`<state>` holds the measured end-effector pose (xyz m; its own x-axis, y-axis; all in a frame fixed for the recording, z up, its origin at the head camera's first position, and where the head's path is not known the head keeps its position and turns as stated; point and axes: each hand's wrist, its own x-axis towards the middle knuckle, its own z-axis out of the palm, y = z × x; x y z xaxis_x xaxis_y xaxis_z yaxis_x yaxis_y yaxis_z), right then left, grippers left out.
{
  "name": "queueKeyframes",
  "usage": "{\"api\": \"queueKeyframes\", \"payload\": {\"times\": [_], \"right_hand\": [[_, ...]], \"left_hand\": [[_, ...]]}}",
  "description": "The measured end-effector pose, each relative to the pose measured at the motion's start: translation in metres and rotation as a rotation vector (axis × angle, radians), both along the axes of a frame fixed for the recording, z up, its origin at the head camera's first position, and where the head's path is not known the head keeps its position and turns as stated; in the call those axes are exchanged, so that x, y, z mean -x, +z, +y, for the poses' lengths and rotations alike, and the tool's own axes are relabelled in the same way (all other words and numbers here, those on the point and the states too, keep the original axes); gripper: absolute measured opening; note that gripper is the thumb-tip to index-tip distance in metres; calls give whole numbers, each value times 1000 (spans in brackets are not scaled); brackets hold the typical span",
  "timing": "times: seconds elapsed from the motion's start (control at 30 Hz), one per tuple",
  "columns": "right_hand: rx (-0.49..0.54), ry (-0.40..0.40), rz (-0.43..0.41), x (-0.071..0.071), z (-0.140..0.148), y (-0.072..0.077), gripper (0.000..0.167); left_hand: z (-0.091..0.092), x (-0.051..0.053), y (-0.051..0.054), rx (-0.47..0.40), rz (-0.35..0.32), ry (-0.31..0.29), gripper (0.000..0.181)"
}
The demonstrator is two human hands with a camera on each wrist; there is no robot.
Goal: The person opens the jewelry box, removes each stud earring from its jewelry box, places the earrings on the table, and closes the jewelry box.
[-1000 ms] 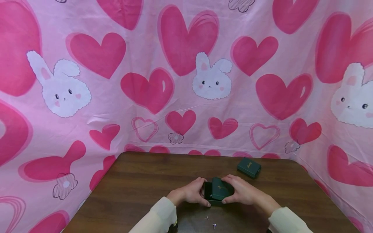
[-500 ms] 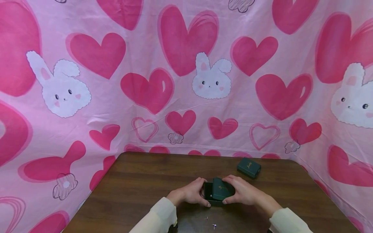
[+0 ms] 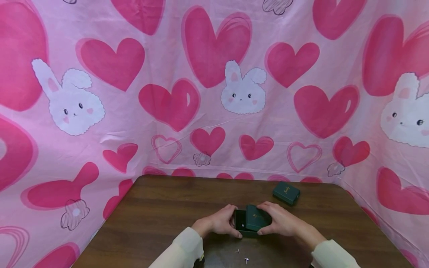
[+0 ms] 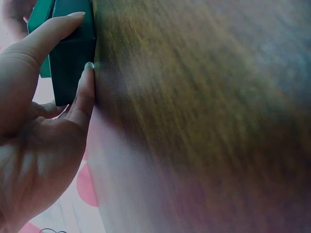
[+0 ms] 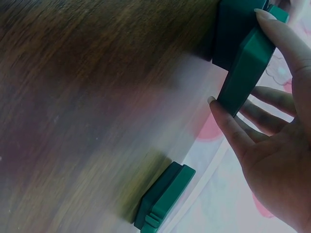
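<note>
In the head view a small dark green box base [image 3: 249,234] with a black inside sits on the table. A tiny silver star-like piece [image 3: 242,225] shows inside it. My left hand [image 3: 221,221] grips the base's left end, thumb at the front; the left wrist view shows its fingers around that end wall [image 4: 70,68]. My right hand [image 3: 281,220] holds the green lid [image 3: 257,219], which bears a gold mark. The lid lies shifted right, covering the base's right part and overhanging its end, as the right wrist view of the lid [image 5: 248,68] shows.
Another closed green box [image 3: 286,192] with a gold mark stands farther back on the right. Two tiny silver pieces with thin pins, one [image 3: 238,251] behind the other [image 3: 246,259], lie on the brown table [image 3: 167,208] near me. A pink heart-patterned cloth [image 3: 214,119] hangs behind.
The lid has slid slightly right with my right hand, uncovering more of the base's black inside and the silver piece. My left hand has stayed in place.
</note>
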<state>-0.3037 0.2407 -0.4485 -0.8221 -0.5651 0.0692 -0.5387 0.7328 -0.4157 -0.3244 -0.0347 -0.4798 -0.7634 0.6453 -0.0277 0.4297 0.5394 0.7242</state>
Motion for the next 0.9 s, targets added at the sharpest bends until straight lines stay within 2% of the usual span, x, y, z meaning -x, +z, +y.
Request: {"api": "queueKeyframes", "payload": {"times": [0.23,0.53,0.9], "right_hand": [[9,-1,-18,-1,1,0,82],[4,1,-2,0,1,0,82],[1,-8,-18,1,3,1,83]], "left_hand": [[-1,-1,0,-3,-17,2,59],[0,-1,1,-8,-24,5,58],[0,1,0,-3,-6,-1,58]]}}
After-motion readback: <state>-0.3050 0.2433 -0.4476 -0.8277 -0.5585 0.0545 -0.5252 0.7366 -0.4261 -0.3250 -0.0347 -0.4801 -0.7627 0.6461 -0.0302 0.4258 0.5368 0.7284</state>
